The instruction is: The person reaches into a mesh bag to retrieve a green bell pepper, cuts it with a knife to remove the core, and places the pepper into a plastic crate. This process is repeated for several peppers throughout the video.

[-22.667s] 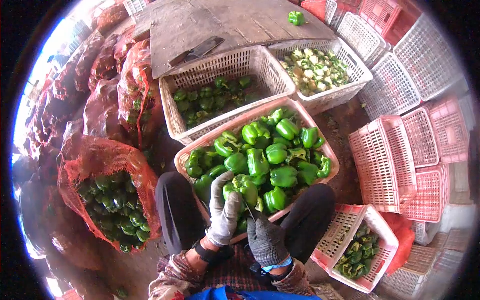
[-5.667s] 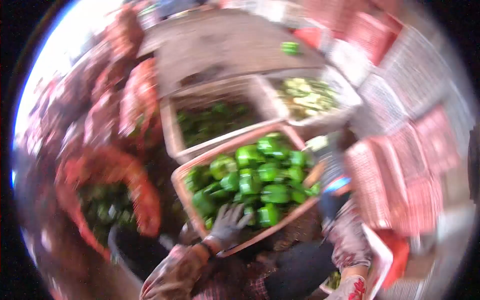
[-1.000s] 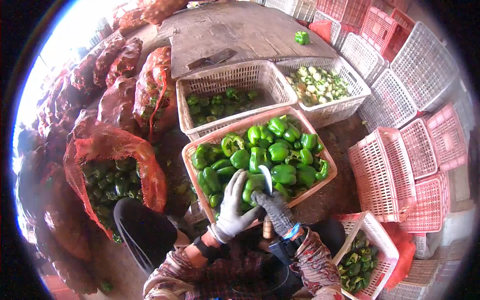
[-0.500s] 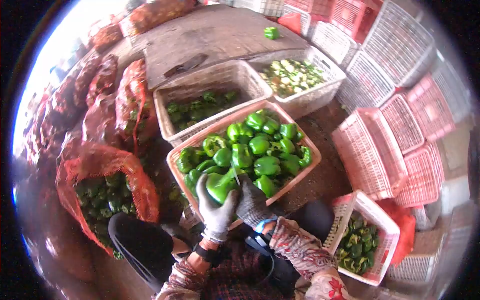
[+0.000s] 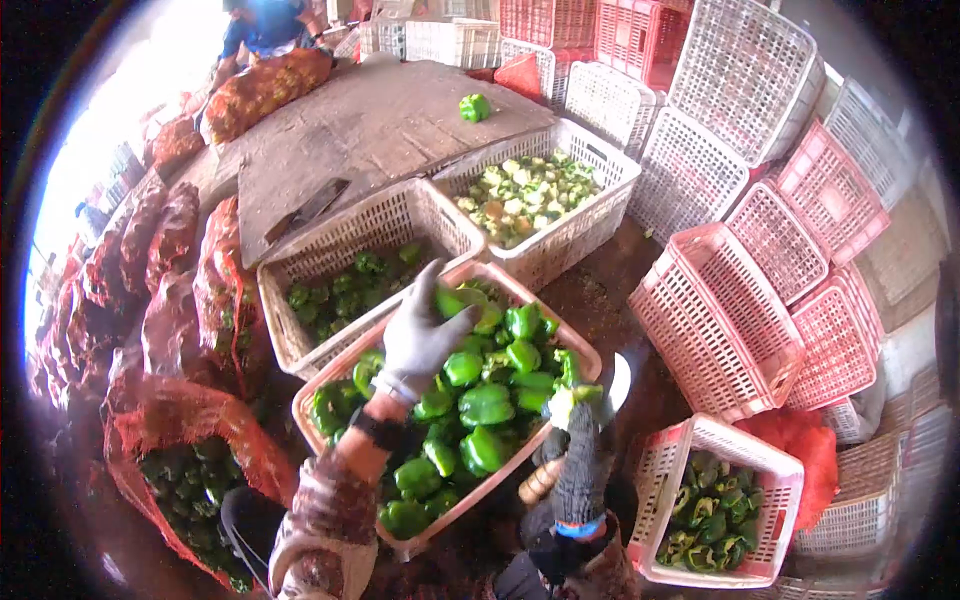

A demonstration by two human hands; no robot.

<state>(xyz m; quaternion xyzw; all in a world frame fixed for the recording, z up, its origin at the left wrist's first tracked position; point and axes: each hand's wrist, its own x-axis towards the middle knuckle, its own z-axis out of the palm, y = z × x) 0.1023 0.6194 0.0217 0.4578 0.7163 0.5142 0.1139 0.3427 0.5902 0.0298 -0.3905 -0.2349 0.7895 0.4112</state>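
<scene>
My left hand (image 5: 415, 340), in a pale grey glove, reaches over a pink crate (image 5: 590, 362) heaped with green bell peppers (image 5: 486, 405). Between its thumb and fingers sits a green bell pepper (image 5: 460, 300), partly covered by the hand. My right hand (image 5: 580, 460), in a dark grey glove, is closed at the crate's near right edge. A knife (image 5: 621, 384) with a bright blade sticks up from it; the handle is hidden. A pale green pepper core (image 5: 564, 400) is held against the same hand.
Behind stand a whitish crate (image 5: 285, 335) with green pepper pieces and another (image 5: 610, 195) with pale cores. A crate of peppers (image 5: 785, 500) is at right, an open red mesh sack (image 5: 265, 440) at left. One pepper (image 5: 474, 107) lies on a board; a person (image 5: 270, 25) is beyond.
My hands have moved apart: the left up and forward with the pepper, the right to the right with the knife and a core. The view has shifted, bringing another person into sight.
</scene>
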